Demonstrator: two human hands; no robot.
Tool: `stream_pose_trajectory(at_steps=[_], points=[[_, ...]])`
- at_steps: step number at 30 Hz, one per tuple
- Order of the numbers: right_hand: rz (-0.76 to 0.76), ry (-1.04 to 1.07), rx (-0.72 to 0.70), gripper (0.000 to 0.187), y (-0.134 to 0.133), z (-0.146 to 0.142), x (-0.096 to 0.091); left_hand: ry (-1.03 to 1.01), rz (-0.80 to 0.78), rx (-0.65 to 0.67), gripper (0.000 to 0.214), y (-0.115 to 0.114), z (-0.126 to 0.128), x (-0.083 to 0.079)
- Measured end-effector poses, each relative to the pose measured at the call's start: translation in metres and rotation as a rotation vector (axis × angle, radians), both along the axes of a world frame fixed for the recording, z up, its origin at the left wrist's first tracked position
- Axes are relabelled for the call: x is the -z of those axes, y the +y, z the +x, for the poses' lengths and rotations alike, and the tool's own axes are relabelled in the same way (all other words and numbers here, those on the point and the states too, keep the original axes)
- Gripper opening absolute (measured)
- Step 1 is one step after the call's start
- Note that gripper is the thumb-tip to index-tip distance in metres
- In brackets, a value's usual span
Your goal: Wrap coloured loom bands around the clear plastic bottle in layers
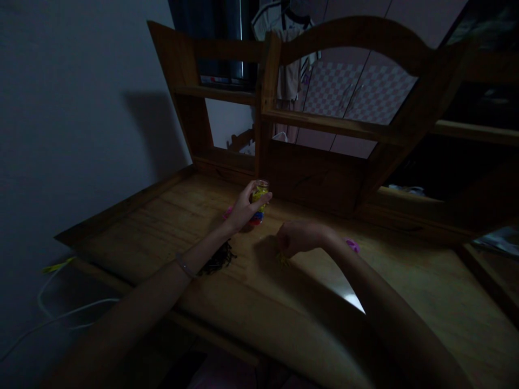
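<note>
My left hand is wrapped around a small clear jar that stands upright over the desk. Inside it are layers of coloured bits, yellow at the top, then blue and red lower down. My right hand is closed, fingers curled downward at the desktop. Thin yellow strips poke out just under its fingertips; how many are gripped is hidden. A pile of black strips lies beside my left forearm. Pink bits show behind my left hand, partly covered by it.
The wooden desk has a raised shelf frame along its back. A purple-pink bundle lies right of my right forearm. Yellow strips and a white cable are at the left edge. The room is dim.
</note>
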State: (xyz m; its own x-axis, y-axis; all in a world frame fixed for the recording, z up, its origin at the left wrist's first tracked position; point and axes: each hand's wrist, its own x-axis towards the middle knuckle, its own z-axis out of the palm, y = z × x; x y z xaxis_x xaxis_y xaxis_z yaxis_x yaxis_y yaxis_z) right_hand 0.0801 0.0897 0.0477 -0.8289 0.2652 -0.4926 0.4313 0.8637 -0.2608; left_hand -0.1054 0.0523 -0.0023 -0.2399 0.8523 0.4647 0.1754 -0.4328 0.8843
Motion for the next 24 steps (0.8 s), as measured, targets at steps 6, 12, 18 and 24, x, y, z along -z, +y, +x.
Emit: stream_pose_trajectory(at_steps=[6,12,18,24], points=[[-0.003,0.024,-0.077,0.025,-0.009,0.0,-0.004,-0.015,0.004,0.018,0.04,0.001,0.0,0.001],[-0.028,0.085,-0.059,0.039,-0.009,-0.003,0.008,-0.014,-0.002,0.013,0.039,0.001,0.0,0.0],[0.031,-0.047,-0.007,0.025,-0.022,-0.007,-0.002,-0.035,0.007,0.017,0.04,0.002,0.001,0.002],[0.039,-0.111,-0.018,0.025,-0.029,-0.009,-0.006,-0.031,0.001,0.017,0.04,0.003,0.0,0.004]])
